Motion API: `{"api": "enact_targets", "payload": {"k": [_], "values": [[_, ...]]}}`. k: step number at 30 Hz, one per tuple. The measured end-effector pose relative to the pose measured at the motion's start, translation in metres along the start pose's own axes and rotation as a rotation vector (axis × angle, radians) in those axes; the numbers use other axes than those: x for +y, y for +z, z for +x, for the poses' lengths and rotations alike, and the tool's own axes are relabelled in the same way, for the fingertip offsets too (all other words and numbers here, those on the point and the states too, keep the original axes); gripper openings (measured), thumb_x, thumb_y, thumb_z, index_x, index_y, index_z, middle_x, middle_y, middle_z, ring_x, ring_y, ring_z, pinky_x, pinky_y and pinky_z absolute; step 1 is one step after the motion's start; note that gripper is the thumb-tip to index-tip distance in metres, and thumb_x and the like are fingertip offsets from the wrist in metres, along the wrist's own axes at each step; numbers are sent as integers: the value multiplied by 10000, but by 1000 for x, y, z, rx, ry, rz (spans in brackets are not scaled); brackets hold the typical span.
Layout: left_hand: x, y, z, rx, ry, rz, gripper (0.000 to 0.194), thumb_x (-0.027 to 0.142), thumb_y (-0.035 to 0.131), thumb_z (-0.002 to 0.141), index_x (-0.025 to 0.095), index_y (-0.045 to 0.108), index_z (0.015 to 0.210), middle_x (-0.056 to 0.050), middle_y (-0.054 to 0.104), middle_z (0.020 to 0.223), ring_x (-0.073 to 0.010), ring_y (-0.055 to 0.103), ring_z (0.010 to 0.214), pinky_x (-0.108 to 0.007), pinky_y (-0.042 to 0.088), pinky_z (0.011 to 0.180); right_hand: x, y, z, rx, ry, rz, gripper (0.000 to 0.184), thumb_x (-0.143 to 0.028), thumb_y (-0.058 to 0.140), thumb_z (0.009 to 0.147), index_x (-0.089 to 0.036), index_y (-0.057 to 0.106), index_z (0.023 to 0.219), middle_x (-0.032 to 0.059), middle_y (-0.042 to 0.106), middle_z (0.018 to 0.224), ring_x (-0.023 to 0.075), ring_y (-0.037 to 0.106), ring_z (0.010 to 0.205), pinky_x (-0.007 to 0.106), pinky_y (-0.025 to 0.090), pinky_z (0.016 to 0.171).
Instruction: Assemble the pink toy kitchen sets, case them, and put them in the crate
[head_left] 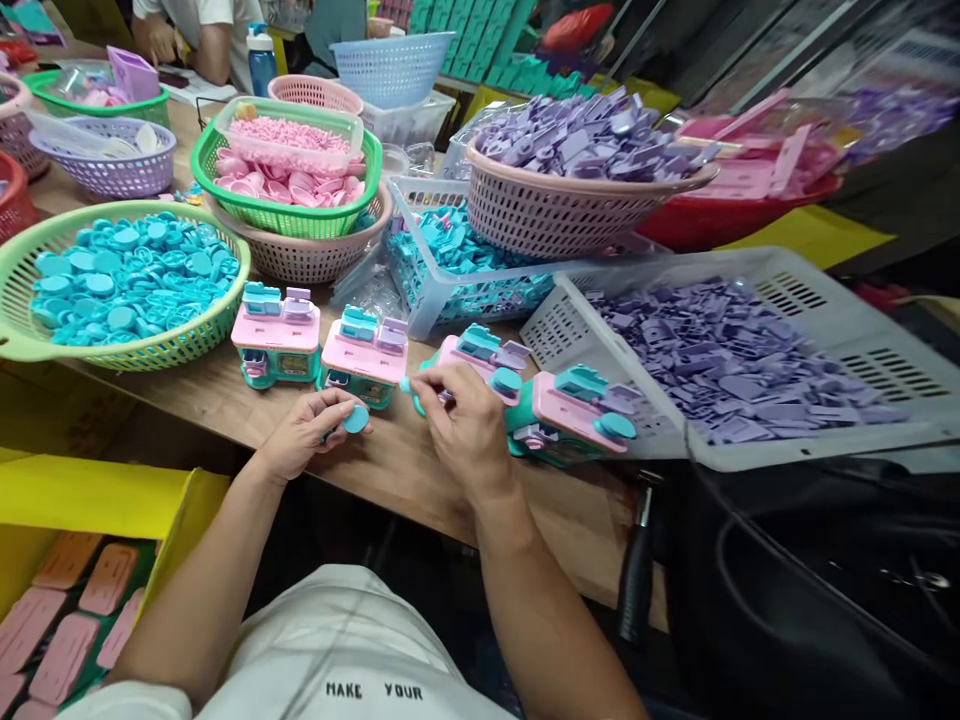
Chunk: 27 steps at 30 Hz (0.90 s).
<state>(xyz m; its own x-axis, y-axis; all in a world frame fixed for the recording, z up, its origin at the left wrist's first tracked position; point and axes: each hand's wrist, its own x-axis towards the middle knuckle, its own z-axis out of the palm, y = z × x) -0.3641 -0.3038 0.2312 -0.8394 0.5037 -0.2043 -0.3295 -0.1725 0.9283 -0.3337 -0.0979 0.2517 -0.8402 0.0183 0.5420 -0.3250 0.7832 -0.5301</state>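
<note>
Between the fingers of my left hand [311, 430] is a round turquoise plastic disc [356, 419], held over the table's front edge. My right hand [469, 425] pinches a small turquoise piece [406, 384] at its fingertips, close to the toys. Four-sided pink-topped toy units stand in a row: one at the left [276, 335], a second toy unit [365, 355] behind the gap between my hands, a third toy unit [480, 350] partly covered by my right hand, and another toy unit [577, 410] at the right. The two right-hand ones carry a turquoise disc on top.
A green basket [232, 290] of turquoise discs stands left. Purple parts fill a grey crate [547, 320] at right and a pink basket [525, 215] behind. A hammer [637, 570] hangs at the table edge. A yellow box [90, 490] of pink-topped units is lower left. Another person sits across.
</note>
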Motion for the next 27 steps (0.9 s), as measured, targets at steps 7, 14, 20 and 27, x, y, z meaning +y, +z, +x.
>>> {"api": "enact_targets", "payload": {"k": [7,14,20,27], "values": [[2,-7,-4,-15,56,-9,437,549,760,768,123,708,849,-68,699,699,-62,435,530,-171,234,438,-8,21,44,-108,-34,-275,165,-247,589,945,-195,709,845,52,702,893,180,628,804,283,413,694],[12,-5,-5,-8,85,-90,385,485,791,763,111,715,813,-64,708,713,-40,448,509,-145,298,439,-15,12,52,-269,-152,-474,151,-240,625,920,-210,730,815,37,710,882,163,606,733,296,312,590],[12,13,-4,53,18,-487,265,334,787,770,103,659,790,-112,740,839,-48,520,519,-102,237,360,-8,21,41,-132,-137,-441,183,-285,582,959,-215,726,871,47,701,891,179,592,754,292,381,643],[15,40,-19,266,14,-791,208,219,489,978,142,680,1006,-101,743,1064,-149,713,870,-222,571,722,-46,28,-23,91,-204,-11,184,-356,618,937,-219,688,1037,75,636,958,214,606,921,365,519,852]]}}
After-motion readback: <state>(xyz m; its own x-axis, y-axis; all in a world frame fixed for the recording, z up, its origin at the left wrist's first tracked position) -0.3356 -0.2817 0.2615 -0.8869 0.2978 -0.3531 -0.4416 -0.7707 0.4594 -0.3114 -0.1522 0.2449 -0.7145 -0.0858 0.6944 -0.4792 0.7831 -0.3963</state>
